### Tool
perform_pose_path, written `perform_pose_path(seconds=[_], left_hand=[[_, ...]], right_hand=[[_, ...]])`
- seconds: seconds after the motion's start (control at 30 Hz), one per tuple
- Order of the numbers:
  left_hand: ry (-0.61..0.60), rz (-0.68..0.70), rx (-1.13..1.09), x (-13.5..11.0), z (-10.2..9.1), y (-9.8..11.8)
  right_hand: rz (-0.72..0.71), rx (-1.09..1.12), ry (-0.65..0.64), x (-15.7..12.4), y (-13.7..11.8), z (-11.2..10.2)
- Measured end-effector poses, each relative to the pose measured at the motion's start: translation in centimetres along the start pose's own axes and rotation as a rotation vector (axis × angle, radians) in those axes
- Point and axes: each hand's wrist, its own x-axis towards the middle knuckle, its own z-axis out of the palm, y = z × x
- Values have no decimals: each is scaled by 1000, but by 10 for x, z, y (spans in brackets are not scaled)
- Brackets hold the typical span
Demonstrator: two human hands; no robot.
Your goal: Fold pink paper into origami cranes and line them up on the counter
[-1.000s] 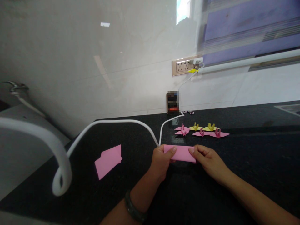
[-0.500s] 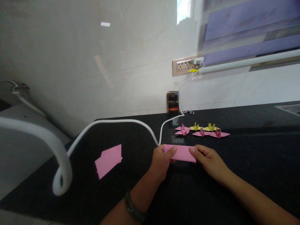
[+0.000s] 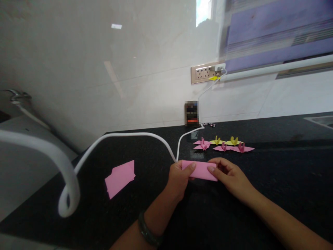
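Note:
A pink sheet of paper (image 3: pixel 199 171), folded into a long rectangle, is held level above the dark counter (image 3: pixel 166 211). My left hand (image 3: pixel 179 178) is closed on its left end, thumb on top and fingers mostly hidden beneath. At the other end, my right hand (image 3: pixel 229 175) pinches the paper, its thumb on the face and its index finger along the upper edge. Beyond the hands stand several folded paper cranes, among them a pink crane (image 3: pixel 241 148) and a yellow crane (image 3: pixel 234 141). More pink paper sheets (image 3: pixel 120 178) lie overlapped to the left.
A thick white cable (image 3: pixel 135 134) arches across the left side and meets the counter just behind my left hand. Against the wall leans a small dark pixelated object (image 3: pixel 191 114). Above it is a wall socket (image 3: pixel 204 73) with a white plug (image 3: pixel 220 67).
My right thumb has slid a little leftward on the pink paper, and the right index finger has come up over its upper edge. My left hand keeps its hold.

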Motion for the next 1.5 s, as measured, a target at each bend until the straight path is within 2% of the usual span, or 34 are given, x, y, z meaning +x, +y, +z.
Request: perform_pose_path(seconds=[0.13,0.23,0.33,0.47,0.6,0.73,0.87,0.97,1.1,1.5], left_hand=[[-37,21,57,-2,1,-1],[-47,35,101,-4,2,-1],[-45,50,133,-5,2,0],[-39,45,152,-4,1,0],[-43,45,175,-4,1,0],[-53,56,194,-3,1,-2],[-53,73,216,-2,0,-3],[-66,85,226,-2,0,-4],[-106,122,300,-3,0,-5],[-130,266,420,-7,1,4]], right_hand=[[-174,-167,78,-2,-4,-1],[-342,-335,31,-4,-7,-2],[-408,-393,-23,-5,-9,-3],[-419,-398,4,-5,-8,-3],[-417,-399,-44,-4,-6,-2],[-421,-395,6,-3,-6,-3],[-411,-374,-66,-3,-6,-4],[-401,-354,-42,-2,-5,-3],[-381,-340,-40,-1,-5,-3],[-340,-331,-111,-5,-10,-2]])
